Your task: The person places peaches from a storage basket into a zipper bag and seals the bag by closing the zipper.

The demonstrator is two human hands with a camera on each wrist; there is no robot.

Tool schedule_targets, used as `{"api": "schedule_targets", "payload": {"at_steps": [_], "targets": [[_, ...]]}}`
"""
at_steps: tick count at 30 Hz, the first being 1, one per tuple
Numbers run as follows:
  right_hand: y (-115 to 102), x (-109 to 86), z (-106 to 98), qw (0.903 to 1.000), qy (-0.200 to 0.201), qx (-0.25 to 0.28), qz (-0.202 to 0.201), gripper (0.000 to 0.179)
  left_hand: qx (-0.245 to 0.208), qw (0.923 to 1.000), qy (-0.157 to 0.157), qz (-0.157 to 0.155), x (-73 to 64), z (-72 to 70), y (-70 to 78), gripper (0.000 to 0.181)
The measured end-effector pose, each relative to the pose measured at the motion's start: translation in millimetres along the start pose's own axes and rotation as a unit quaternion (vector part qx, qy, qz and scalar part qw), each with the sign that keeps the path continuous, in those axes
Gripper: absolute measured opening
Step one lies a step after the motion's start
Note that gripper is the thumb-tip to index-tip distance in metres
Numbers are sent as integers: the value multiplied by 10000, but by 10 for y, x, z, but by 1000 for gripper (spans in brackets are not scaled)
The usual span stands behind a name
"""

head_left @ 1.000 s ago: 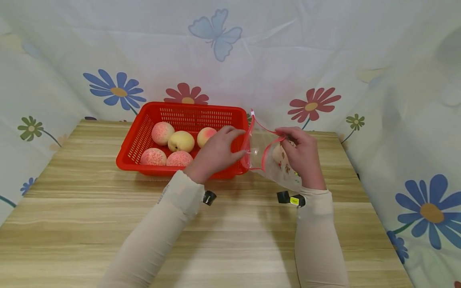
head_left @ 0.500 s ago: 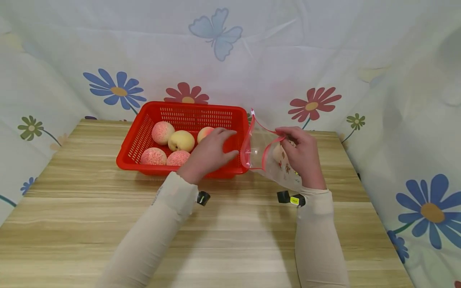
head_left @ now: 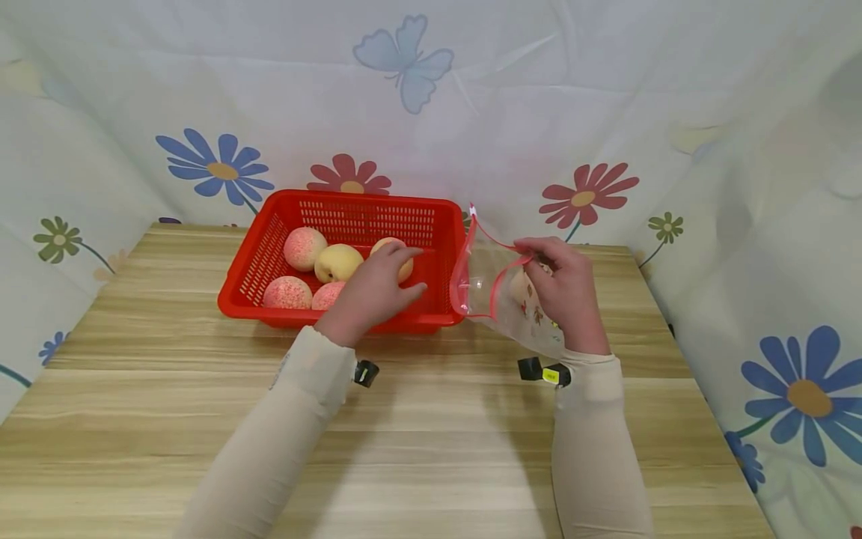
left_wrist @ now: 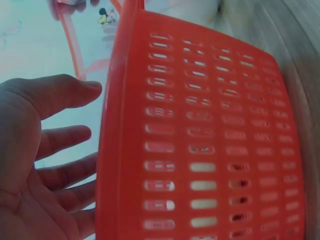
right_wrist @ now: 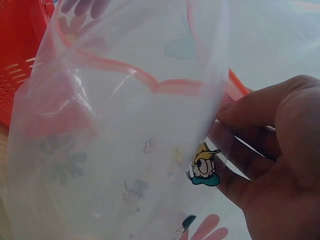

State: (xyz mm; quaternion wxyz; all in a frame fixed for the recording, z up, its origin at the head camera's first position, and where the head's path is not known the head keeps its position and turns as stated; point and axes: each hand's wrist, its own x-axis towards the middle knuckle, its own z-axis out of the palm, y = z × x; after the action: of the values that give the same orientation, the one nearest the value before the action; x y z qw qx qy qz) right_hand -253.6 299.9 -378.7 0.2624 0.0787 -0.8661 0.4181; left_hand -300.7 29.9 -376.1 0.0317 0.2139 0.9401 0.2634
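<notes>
Flowery cloth (head_left: 222, 171) with a blue butterfly (head_left: 402, 62) hung behind and around the wooden table (head_left: 431, 419), so the whole setup looked kinda like a little tent. Toward the back of the table sat a red basket (head_left: 269, 233) with slotted walls, and it had peaches in it: a pinkish speckled one (head_left: 304, 248) at the back left, a yellow one (head_left: 337, 263) right beside it, another speckled one (head_left: 286, 293) at the front left, and one more mostly hidden under the wrist. The left hand (head_left: 373, 288) was reaching over the basket's front rim, fingers loosely spread, with the fingertips resting on an orange-yellow peach (head_left: 397, 258) near the middle of the basket. It wasn't wrapped around it, more like just touching the top. From the left wrist view you only saw the relaxed palm (left_wrist: 35, 165) next to the basket wall (left_wrist: 200, 150).

Just to the right of the basket, the right hand (head_left: 564, 292) was pinching the red zip rim of a clear plastic bag (head_left: 486, 284), holding it up off the table with its mouth gaping toward the basket. The bag had little cartoon prints on it, including a duck (right_wrist: 204, 167) in the right wrist view, with the fingers (right_wrist: 260, 150) curled on the film. Something pale and round seemed to sit inside the bag by the hand, but I couldn't tell what for sure.
</notes>
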Motion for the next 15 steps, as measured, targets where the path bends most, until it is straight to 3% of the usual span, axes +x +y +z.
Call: {"api": "schedule_targets", "payload": {"at_steps": [15], "targets": [[2,-7,-8,10000,-20,-71,28,25,50,9995,-149,-278,-69,-12,-234,62]]}}
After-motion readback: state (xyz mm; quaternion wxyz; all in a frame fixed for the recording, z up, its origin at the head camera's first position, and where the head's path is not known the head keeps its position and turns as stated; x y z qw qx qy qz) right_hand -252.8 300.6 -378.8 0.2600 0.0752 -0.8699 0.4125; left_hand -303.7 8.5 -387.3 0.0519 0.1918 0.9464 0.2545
